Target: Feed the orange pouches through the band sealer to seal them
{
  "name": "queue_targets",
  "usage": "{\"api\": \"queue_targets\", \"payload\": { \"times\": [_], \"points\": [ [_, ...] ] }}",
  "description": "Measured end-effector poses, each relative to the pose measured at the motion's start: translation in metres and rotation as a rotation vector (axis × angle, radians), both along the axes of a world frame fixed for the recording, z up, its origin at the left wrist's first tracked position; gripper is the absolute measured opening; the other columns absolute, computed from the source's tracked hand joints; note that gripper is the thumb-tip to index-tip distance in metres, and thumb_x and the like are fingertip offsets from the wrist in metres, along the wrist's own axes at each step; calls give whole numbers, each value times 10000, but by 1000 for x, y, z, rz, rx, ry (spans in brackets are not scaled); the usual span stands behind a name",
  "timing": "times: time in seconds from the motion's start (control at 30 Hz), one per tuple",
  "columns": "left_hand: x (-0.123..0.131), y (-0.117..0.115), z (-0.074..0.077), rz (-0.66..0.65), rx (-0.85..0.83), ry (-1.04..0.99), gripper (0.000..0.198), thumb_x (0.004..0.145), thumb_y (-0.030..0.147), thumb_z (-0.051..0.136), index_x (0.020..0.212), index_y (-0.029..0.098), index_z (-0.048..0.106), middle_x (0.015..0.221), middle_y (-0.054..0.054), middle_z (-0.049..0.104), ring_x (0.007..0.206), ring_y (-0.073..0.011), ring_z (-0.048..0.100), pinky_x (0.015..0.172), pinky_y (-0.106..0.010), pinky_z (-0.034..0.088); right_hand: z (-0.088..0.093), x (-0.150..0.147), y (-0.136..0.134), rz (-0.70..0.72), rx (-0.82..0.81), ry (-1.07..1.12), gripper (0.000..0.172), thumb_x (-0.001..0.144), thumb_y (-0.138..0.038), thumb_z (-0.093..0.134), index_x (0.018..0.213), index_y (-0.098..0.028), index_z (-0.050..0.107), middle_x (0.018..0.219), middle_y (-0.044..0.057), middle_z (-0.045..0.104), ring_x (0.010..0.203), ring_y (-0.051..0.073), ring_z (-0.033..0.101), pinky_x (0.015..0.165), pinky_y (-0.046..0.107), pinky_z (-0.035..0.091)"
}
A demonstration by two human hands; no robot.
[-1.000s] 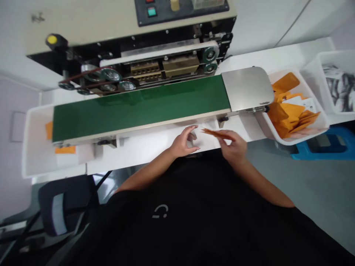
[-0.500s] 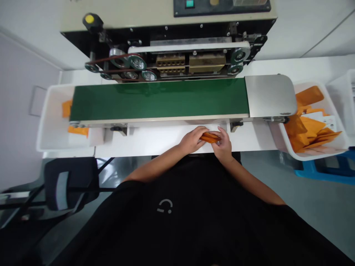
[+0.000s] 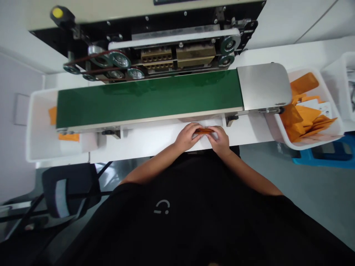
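Note:
A small stack of orange packets is held upright-edged between both hands, just in front of the green conveyor belt. My left hand grips its left end, fingers over the far side and thumb on the near side. At the other end my right hand is closed round it in the same way. How many packets are in the stack I cannot tell. Under the hands is the white table top.
A band sealing machine with rollers stands behind the belt. On the right, a white bin holds many orange packets. Another white bin with a few packets sits under the belt's left end. A black chair is at lower left.
The stack has turned in my hands and now shows mostly its thin edges. My hands have come slightly closer together on it. The whole view has shifted and tilted a little.

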State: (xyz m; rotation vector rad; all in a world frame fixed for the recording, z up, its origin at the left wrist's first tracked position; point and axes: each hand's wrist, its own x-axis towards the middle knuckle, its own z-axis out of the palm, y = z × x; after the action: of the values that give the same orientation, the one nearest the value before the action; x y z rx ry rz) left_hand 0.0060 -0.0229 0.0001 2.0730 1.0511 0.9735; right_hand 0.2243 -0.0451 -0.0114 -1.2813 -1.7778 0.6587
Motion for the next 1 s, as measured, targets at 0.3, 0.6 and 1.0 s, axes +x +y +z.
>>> {"api": "queue_targets", "payload": {
  "times": [0.3,0.6,1.0],
  "points": [
    [3,2,-7,104,-53,126,479,932,338,766,1362,205,601,1229,-126,732,1173,-284,683,1034,-467,550,-2,-4,9,44,-48,-81,474,892,-228,698,1363,-220,646,1258,99,732,1139,278,687,1025,476,566],
    [-2,-3,-1,82,92,55,498,931,427,764,1356,220,607,1298,-133,707,1207,-285,668,1045,-471,544,6,-1,1,68,138,-7,416,934,-230,696,1343,-238,621,1264,96,726,1155,263,690,1025,460,567],
    [3,3,-1,118,-66,147,423,922,285,767,1315,215,627,1185,-90,757,1112,-263,684,1018,-446,548,5,-2,8,9,0,-16,346,946,-320,705,1277,-231,668,1218,102,717,1124,270,681,1006,459,567]
  ]
}}
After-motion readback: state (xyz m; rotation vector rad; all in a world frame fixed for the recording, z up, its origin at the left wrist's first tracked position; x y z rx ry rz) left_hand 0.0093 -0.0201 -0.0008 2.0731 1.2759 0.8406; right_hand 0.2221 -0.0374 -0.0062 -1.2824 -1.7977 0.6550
